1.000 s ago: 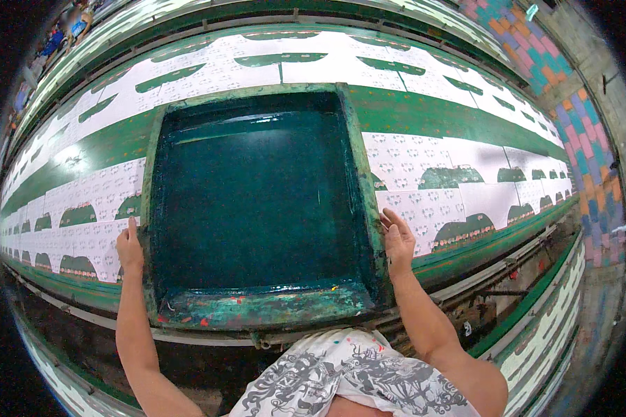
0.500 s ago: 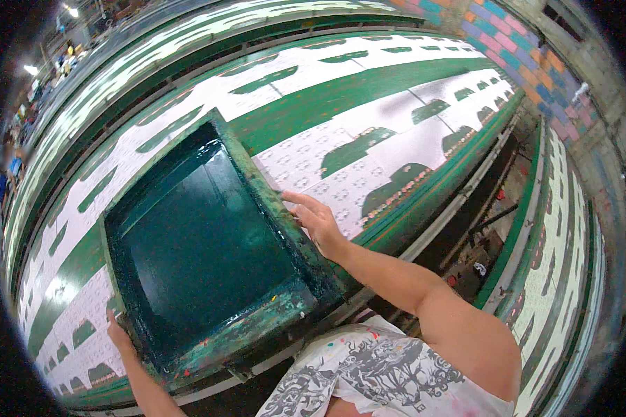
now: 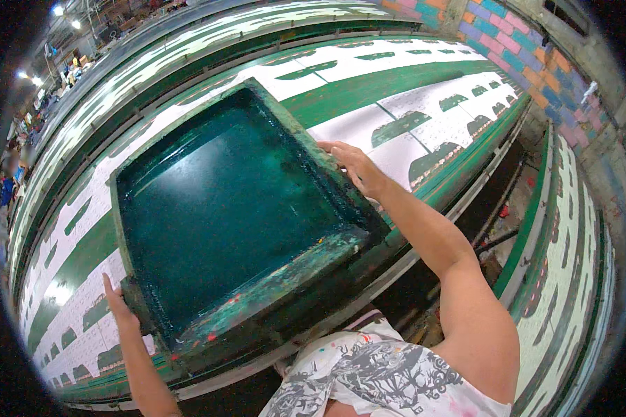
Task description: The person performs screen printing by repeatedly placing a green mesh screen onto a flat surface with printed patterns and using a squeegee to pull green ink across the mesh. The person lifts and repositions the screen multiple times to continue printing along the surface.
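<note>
Before me is a screen printing frame (image 3: 289,297), its thick rim stained green and speckled with other colours. A wet, dark green layer (image 3: 209,215) coats its inside and shines under the lights. My right hand (image 3: 358,169) grips the right side of the rim, fingers bent over its edge. On the opposite side, my left hand (image 3: 120,306) holds the frame by its left edge, with some fingers stretched upward and the thumb side against the wood. The frame is tilted over the white fabric pieces (image 3: 348,131) laid out on the long green table (image 3: 389,83).
Along my right runs a second long table (image 3: 535,229) with pale pieces, beyond a gap with pipes and debris. Another table (image 3: 209,35) lies at the far left. A wall of coloured bricks (image 3: 515,48) rises at the far end. A metal rail (image 3: 438,236) edges the near table.
The frame has shifted right and away from me and looks larger, uncovering fabric at its left and covering some at its right. Both hands moved with it.
</note>
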A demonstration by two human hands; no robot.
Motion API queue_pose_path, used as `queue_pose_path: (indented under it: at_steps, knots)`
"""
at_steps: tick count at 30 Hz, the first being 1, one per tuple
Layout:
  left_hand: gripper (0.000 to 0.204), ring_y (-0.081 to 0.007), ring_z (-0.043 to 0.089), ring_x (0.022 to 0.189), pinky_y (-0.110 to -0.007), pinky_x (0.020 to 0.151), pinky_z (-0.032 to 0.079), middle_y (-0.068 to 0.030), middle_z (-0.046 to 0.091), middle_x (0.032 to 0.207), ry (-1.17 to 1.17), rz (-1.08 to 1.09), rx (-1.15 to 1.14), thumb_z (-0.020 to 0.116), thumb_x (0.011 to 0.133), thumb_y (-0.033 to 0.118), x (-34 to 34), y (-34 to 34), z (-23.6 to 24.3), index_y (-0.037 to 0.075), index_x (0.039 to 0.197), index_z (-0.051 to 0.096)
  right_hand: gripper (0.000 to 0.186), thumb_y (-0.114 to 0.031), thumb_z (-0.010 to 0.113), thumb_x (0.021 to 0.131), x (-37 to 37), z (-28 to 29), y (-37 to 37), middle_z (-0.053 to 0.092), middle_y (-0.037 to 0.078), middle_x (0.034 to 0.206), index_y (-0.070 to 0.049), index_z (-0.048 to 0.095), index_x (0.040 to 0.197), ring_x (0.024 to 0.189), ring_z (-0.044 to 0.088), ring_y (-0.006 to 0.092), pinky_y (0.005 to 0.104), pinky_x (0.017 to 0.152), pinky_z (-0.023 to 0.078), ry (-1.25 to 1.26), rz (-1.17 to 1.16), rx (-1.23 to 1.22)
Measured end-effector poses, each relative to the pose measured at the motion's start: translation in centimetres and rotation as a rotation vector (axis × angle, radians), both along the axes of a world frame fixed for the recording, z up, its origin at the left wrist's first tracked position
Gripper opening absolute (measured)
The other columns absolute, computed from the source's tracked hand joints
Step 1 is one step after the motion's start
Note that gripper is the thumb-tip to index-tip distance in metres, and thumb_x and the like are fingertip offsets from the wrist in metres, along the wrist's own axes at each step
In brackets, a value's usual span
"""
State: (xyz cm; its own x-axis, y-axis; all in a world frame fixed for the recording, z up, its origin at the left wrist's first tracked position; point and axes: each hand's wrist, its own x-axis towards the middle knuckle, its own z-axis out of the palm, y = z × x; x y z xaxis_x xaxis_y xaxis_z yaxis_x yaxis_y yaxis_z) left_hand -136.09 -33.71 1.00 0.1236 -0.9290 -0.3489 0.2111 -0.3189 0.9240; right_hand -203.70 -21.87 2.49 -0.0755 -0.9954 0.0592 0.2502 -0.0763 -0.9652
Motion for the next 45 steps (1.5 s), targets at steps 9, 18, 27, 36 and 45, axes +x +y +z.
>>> queue_pose_path:
  at_steps: [9,18,27,36,45]
  knots:
    - [0.066,-0.019,0.071,0.078,-0.034,0.073,0.058,-0.0077,0.077,0.093,-0.059,0.11,-0.114,0.057,0.108,0.064,-26.8,5.6,-1.9,0.003,0.102,0.079,0.06,-0.039,0.059,0.113,-24.7,-5.1,4.3,0.065,0.015,0.15,0.002,0.056,0.157,0.137,0.062,0.0261,0.042,0.121,0.046,0.016,-0.158,0.008]
    - [0.061,-0.0186,0.072,0.086,-0.034,0.078,0.059,-0.0089,0.078,0.103,-0.036,0.09,-0.1,0.058,0.112,0.057,-35.2,7.3,-7.0,0.0,0.115,0.078,0.072,-0.049,0.066,0.103,-35.2,-6.0,8.2,0.058,0.016,0.155,-0.001,0.059,0.156,0.145,0.052,0.0305,0.0458,0.123,0.037,0.014,-0.259,0.035]
    - [0.054,-0.0217,0.074,0.086,-0.037,0.077,0.06,-0.0105,0.077,0.105,-0.009,0.149,-0.134,0.058,0.113,0.048,-38.8,8.9,-6.5,-0.003,0.12,0.075,0.071,-0.05,0.064,0.104,-39.3,-7.0,8.6,0.059,0.016,0.155,-0.002,0.06,0.156,0.143,0.052,0.0295,0.0461,0.121,0.04,0.046,-0.242,-0.019]
    - [0.051,-0.023,0.068,0.104,-0.04,0.096,0.055,-0.0115,0.074,0.116,-0.085,0.123,-0.237,0.062,0.112,0.044,-42.7,9.0,-6.3,-0.004,0.123,0.073,0.072,-0.048,0.062,0.107,-42.8,-8.2,9.2,0.055,0.018,0.159,0.001,0.056,0.159,0.144,0.053,0.031,0.0458,0.122,0.04,-0.054,-0.179,-0.033]
    - [0.065,-0.0252,0.06,0.118,-0.042,0.108,0.048,-0.016,0.064,0.133,-0.195,0.093,-0.126,0.063,0.11,0.053,-42.7,8.2,-8.2,-0.008,0.133,0.067,0.053,-0.021,0.08,0.098,-41.8,-8.4,10.0,0.063,0.017,0.151,-0.007,0.068,0.148,0.142,0.058,0.0336,0.0462,0.122,0.046,0.656,-0.361,0.03]
